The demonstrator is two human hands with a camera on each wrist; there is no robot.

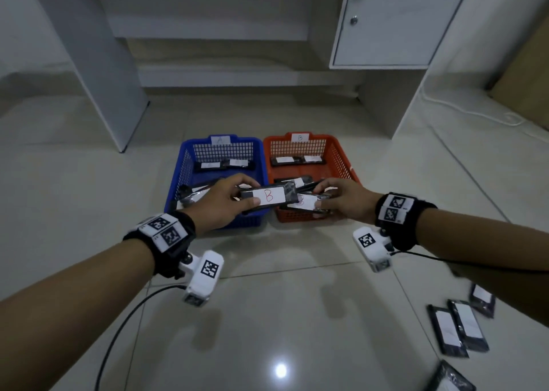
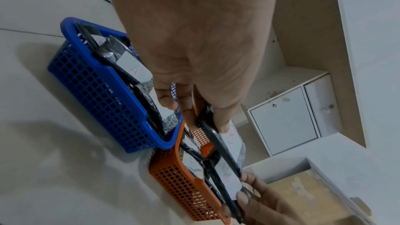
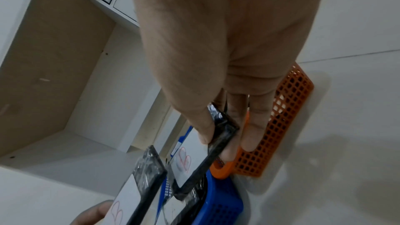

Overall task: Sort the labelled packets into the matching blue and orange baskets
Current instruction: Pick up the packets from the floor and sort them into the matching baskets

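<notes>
On the floor a blue basket (image 1: 178, 176) tagged A stands left of an orange basket (image 1: 341, 158) tagged B, and both hold several black packets. My left hand (image 1: 246, 193) grips one end of a black packet (image 1: 269, 196) with a white label reading B, held above the gap between the baskets. My right hand (image 1: 326, 196) pinches a second B packet (image 1: 306, 202) low over the orange basket's near end. The left wrist view shows the thumb pressing my packet's label (image 2: 231, 141). In the right wrist view, thumb and fingers clamp the packet's black edge (image 3: 223, 133).
Several more black packets (image 1: 457, 328) lie on the tiles at the lower right. A white cabinet (image 1: 386, 19) and a desk panel (image 1: 98, 63) stand behind the baskets. A white cable (image 1: 475, 114) runs along the floor at the right, near a cardboard box (image 1: 528, 78).
</notes>
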